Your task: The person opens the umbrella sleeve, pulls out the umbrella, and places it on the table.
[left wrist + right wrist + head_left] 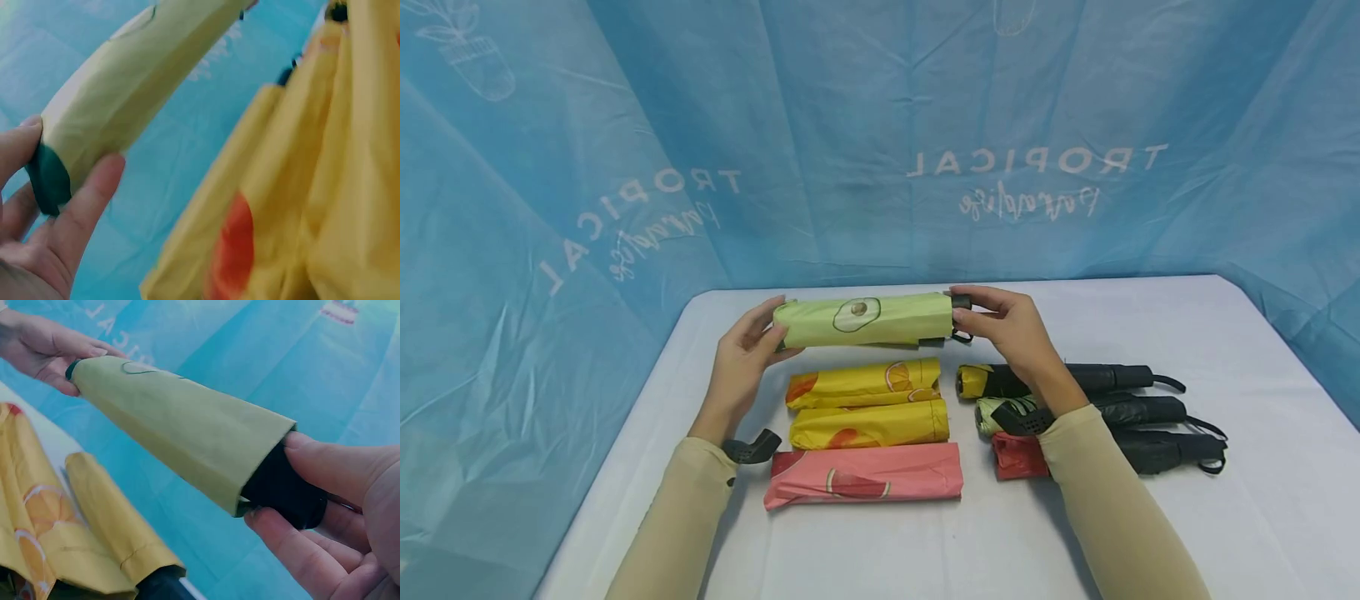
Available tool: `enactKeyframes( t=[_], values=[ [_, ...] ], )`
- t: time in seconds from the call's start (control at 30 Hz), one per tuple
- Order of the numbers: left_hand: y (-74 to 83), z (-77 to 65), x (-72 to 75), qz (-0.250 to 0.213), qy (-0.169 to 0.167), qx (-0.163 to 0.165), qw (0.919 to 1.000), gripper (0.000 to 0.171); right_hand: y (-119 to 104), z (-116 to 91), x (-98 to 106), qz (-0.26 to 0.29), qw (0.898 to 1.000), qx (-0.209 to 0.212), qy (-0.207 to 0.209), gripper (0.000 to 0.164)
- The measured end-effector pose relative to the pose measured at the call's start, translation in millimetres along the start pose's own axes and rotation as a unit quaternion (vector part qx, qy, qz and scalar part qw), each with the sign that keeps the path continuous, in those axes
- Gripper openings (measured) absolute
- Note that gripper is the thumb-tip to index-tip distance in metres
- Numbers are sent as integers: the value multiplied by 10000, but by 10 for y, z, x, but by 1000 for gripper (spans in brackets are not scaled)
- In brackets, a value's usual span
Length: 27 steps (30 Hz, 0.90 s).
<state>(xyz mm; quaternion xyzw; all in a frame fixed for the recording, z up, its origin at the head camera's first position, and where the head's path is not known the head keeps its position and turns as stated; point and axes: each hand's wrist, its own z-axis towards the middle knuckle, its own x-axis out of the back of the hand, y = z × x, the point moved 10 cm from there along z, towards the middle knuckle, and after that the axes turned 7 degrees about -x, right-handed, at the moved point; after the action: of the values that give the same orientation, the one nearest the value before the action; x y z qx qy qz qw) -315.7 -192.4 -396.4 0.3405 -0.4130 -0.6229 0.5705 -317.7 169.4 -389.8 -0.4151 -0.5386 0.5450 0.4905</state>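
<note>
The green avocado-print umbrella is held across the far part of the worktop, beyond the yellow umbrellas, and handling it well seems to be about an even, two-ended hold. The left hand pinches the dark green tip between thumb and fingers, while the right hand pinches the black handle where it comes out of the cloth, its fingertips close to the cloth's edge. Light pressure should be enough: squeezing harder could crease the loose fabric, and pulling the ends apart could drag it along the shaft. Both ends are best moved together, so the length stays nearly level and its wrist strap does not snag on the dark handle end showing just under it, whose owner is mostly hidden. The forearms reach forward from the near side and angle inward, with the palms facing each other across the umbrella's length. The right forearm crosses above the black-handled umbrellas, so that wrist is better kept high enough not to brush them; the left one runs clear, to the left of the pink watermelon umbrella.
</note>
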Motion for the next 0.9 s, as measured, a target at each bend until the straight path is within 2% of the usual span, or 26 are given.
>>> enactKeyframes(
  t=[0.13,0.33,0.47,0.67,0.9],
  values=[
    [92,-7,-59,-148,-51,-7,9999,45,-111,-25,-16,3,9999,60,-107,45],
    [87,-35,-126,-216,-292,233,9991,49,-241,-76,-6,-59,9995,122,-270,44],
    [83,-50,-204,-61,-533,455,9975,53,-249,-122,50,-271,9991,-78,-324,44],
    [172,-70,-299,255,-847,613,9942,58,-284,-193,84,-758,9959,-231,-443,44],
    [234,-89,-343,323,-1032,765,9912,64,-342,-231,69,-723,9956,-174,-567,45]
  ],
)
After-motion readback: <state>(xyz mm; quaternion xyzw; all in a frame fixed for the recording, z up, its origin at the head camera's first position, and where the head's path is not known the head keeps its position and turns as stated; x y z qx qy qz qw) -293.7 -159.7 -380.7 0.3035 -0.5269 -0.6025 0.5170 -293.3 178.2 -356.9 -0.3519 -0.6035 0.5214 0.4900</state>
